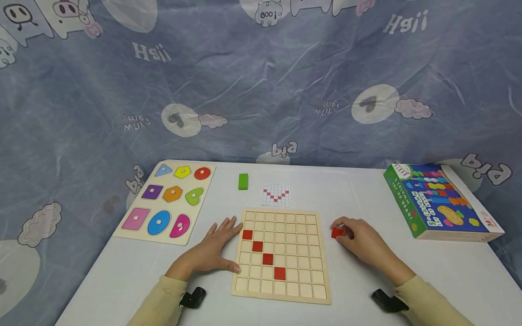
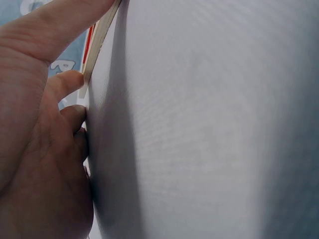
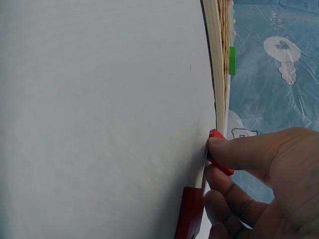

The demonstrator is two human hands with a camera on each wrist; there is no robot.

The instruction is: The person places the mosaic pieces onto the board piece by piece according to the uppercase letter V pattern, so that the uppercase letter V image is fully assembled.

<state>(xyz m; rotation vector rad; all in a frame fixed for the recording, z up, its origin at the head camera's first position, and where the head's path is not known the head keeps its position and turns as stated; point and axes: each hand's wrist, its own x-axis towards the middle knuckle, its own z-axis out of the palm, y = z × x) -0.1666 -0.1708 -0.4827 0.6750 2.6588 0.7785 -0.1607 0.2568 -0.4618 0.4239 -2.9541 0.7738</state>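
Observation:
A wooden grid board (image 1: 322,258) lies on the white table, with several red square tiles set in a slanting line across its cells. My left hand (image 1: 214,249) rests at the board's left edge, fingers spread, thumb and index finger touching the frame. To the right of the board, my right hand (image 1: 364,240) pinches a small red tile (image 3: 219,162) between thumb and fingers, low over the table. Another red piece (image 3: 189,214) stands on the table by the curled fingers in the right wrist view; the hand mostly hides it in the head view.
A pattern card (image 1: 275,194) with a red V of squares lies behind the board, beside a green block (image 1: 243,181). At left is a shape puzzle board (image 1: 163,206) with knobbed pieces. A bead toy box (image 1: 444,203) sits at right. Patterned cloth (image 1: 261,90) hangs behind.

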